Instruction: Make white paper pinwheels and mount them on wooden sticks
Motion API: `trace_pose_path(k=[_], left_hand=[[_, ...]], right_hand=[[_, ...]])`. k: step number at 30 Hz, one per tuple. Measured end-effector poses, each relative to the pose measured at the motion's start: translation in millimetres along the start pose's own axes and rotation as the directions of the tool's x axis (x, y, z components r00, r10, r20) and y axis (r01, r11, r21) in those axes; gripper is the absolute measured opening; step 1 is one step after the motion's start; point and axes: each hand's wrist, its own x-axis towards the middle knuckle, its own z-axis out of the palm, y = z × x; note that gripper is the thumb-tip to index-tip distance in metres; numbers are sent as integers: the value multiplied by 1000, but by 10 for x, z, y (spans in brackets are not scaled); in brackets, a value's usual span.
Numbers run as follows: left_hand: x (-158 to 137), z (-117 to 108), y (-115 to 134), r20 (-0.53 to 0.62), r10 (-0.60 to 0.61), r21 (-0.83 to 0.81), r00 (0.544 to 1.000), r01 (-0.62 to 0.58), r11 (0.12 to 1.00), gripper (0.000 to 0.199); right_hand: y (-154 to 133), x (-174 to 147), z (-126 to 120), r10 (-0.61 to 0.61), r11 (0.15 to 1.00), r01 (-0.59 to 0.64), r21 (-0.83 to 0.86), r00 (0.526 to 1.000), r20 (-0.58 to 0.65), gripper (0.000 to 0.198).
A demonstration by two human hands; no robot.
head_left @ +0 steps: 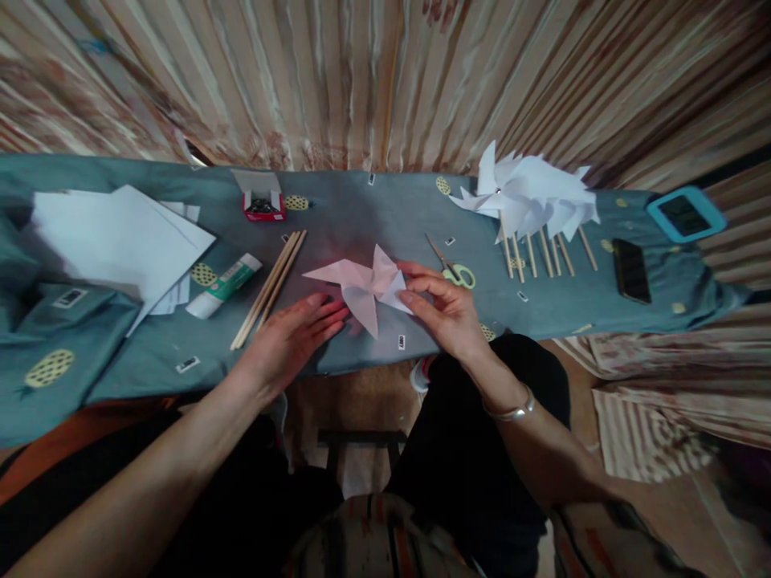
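Note:
A folded white paper pinwheel (360, 282), without a visible stick, is at the middle of the cloth-covered table. My right hand (444, 309) pinches its right-hand blade between thumb and fingers. Beside its lower left blade lies my left hand (301, 329), fingers stretched out and holding nothing; whether the fingertips touch the paper I cannot tell. Several wooden sticks (271, 285) lie just left of that hand. Behind my right hand rest scissors (458, 274) with pale green handles.
White paper sheets (114, 241) and a glue stick (224, 286) lie to the left. Behind them stands an open red box (263, 210) of small dark pieces. At right are several finished pinwheels (536, 197) on sticks, a phone (631, 270) and a blue-framed device (687, 214).

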Motion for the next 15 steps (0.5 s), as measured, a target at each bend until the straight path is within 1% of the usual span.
trace_pose_path(k=[1, 2, 4, 6, 8, 10, 11, 13, 15], left_hand=[[27, 28, 8, 28, -44, -21, 999, 45, 999, 25], [58, 58, 12, 58, -62, -34, 996, 64, 997, 24], [122, 117, 5, 100, -61, -43, 993, 66, 997, 23], [170, 171, -16, 84, -60, -20, 995, 62, 998, 20], [191, 214, -41, 25, -57, 26, 998, 57, 998, 15], [190, 242, -63, -23, -15, 45, 1000, 16, 999, 13], [186, 251, -71, -28, 22, 39, 999, -21, 999, 15], [180, 256, -85, -13, 81, 16, 997, -81, 997, 19], [183, 252, -98, -3, 89, 15, 996, -89, 996, 14]], right_hand=[[-32, -4, 4, -17, 1000, 17, -11, 999, 30, 2], [-63, -12, 9, -34, 999, 36, -27, 997, 65, 1], [-116, -32, 20, -56, 996, 64, -56, 989, 138, 3], [-143, -53, 31, -60, 994, 76, -74, 978, 200, 3], [-141, -70, 42, -64, 993, 86, -85, 970, 237, 4], [-122, -81, 53, -80, 989, 106, -99, 968, 240, 4], [-111, -85, 59, -89, 987, 117, -110, 969, 231, 4], [-96, -94, 69, -100, 980, 130, -148, 975, 197, 5], [-92, -104, 77, -98, 970, 128, -206, 984, 151, 5]])
